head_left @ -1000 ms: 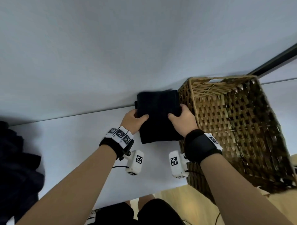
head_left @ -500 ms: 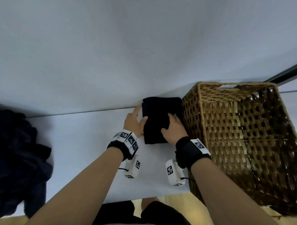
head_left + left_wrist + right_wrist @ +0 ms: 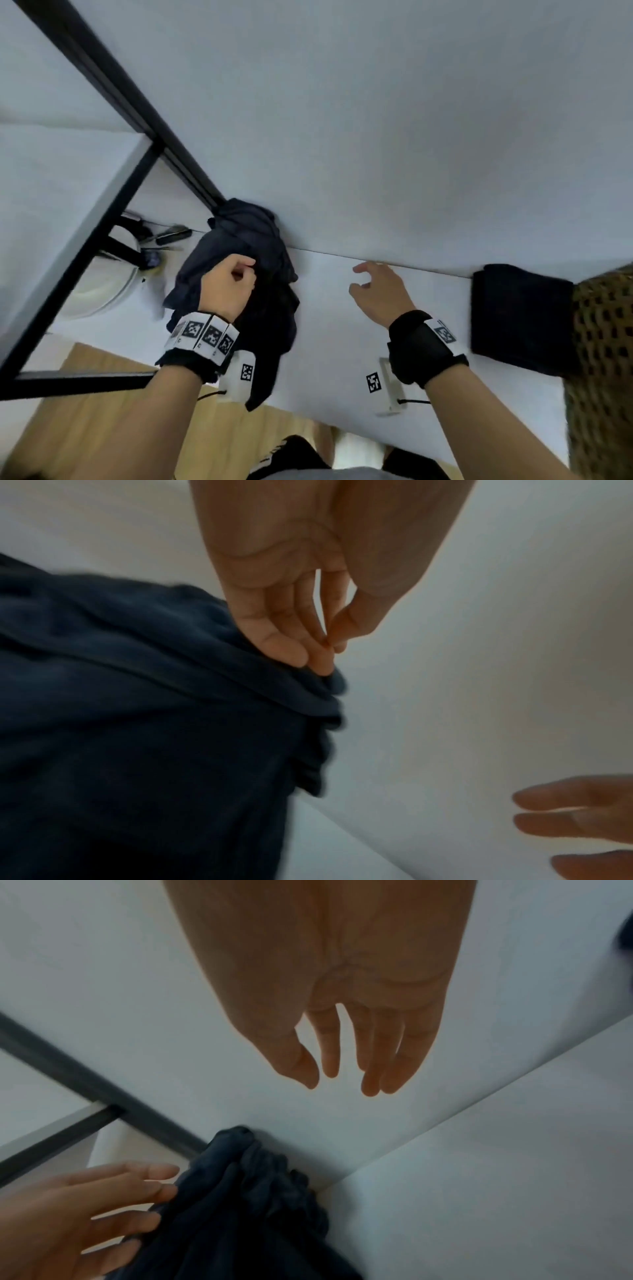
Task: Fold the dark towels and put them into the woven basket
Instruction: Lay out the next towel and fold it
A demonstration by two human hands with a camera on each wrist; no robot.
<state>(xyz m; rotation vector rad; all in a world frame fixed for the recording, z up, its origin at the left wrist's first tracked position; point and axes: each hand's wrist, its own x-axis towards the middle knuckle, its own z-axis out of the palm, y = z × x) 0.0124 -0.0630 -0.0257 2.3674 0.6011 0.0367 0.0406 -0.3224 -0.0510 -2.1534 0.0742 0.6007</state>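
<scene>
The left hand [image 3: 227, 287] has its fingers curled around a fold of the crumpled dark towel [image 3: 246, 274] and grips it. This towel lies on the white desk [image 3: 335, 329], against the wall [image 3: 376, 137], and one part of it hangs over the near edge. The right hand [image 3: 378, 294] is above the desk with loose fingers and holds nothing; the two hands are apart. To the right, a folded dark towel [image 3: 520, 318] lies on the desk, touching the side of the woven basket [image 3: 603, 342].

Left hand [image 3: 227, 286] on crumpled towel [image 3: 246, 246]
</scene>
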